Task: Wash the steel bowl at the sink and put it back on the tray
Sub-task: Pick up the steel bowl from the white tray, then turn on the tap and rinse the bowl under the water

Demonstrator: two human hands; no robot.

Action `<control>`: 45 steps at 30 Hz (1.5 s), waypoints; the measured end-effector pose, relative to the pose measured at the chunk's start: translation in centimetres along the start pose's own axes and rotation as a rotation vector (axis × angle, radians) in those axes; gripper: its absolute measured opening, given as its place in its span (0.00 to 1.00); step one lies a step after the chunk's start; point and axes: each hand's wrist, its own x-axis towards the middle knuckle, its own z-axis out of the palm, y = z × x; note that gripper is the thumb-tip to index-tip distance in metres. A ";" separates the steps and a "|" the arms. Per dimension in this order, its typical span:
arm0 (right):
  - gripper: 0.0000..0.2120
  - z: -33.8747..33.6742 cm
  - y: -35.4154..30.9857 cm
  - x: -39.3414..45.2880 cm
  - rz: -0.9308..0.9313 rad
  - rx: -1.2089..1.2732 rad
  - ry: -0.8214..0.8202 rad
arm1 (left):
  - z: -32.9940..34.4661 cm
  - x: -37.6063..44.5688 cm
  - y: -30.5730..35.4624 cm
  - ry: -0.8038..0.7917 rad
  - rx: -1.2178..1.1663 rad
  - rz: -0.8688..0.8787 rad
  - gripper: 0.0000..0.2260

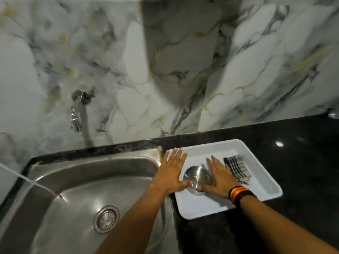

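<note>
Marble-look wall (183, 61) fills the top half, w/ a chrome tap (78, 110) fixed to it at left, above the steel sink (45, 180); round drain strainer (106, 219) sits in the basin floor. Black speckled surface (302, 162) runs to the right of the sink & carries a white tray (264, 182) just beside the sink edge. Both forearms reach fwd from the bottom of view, palms down, fingers straight & spread. Left hand (171, 173) lies flat across the tray's left rim, fingertips pointing to the wall, thumb touching the steel bowl (197, 177). Right hand (220, 177) lies flat inside the tray, thumb at the bowl's right side; dark wristband w/ red/yellow stripes (239, 194) on that wrist. Neither grip is closed: both flat & open, bowl bracketed between the two thumbs, not lifted. Bowl sits in the tray, left of centre, between the hands; whether it's upright or upside down can't be told. Checked cloth (238, 167) lies in the tray just right of the right hand, partly under its fingers. No readable labels or writing; view is blurred.
</note>
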 end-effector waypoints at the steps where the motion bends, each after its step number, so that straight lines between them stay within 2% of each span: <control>1: 0.63 0.4 0.9 -0.1 0.009 0.023 -0.049 | 0.7 0.7 1.0 -0.075 0.010 0.003 0.50; 5: 0.69 1.6 2.4 0.2 -0.021 0.100 -0.148 | 3.0 2.7 3.5 -0.299 0.004 -0.073 0.60; 11: 0.64 2.5 2.2 1.6 -0.023 0.267 -0.170 | 2.7 3.5 4.5 -0.392 -0.187 -0.281 0.65; 16: 0.63 0.6 0.5 2.3 -0.062 0.371 -0.101 | -0.4 3.3 2.5 -0.284 -0.244 -0.237 0.69; 21: 0.54 -2.8 -3.8 2.5 -0.172 0.512 0.058 | -5.6 2.4 -1.2 -0.117 -0.227 -0.116 0.68; 24: 0.48 -3.9 -8.0 3.0 -0.237 0.540 0.135 | -9.8 0.4 -4.0 -0.061 -0.204 -0.111 0.67; 28: 0.38 -4.0 -15.5 3.9 -0.319 0.502 0.170 | -14.6 -4.4 -8.8 -0.062 -0.156 -0.153 0.66; 36: 0.33 -1.8 -29.3 4.5 -0.338 0.564 0.189 | -19.7 -14.0 -18.5 -0.024 -0.017 -0.203 0.62; 40: 0.34 -0.7 -34.0 4.9 -0.294 0.632 0.189 | -21.2 -17.5 -22.7 0.158 0.023 -0.154 0.50; 43: 0.36 0.2 -36.0 5.8 -0.263 0.607 0.201 | -21.6 -18.7 -25.0 0.358 0.064 -0.216 0.37; 45: 0.35 0.5 -36.8 6.2 -0.266 0.587 0.201 | -21.5 -18.1 -25.9 0.431 0.101 -0.275 0.34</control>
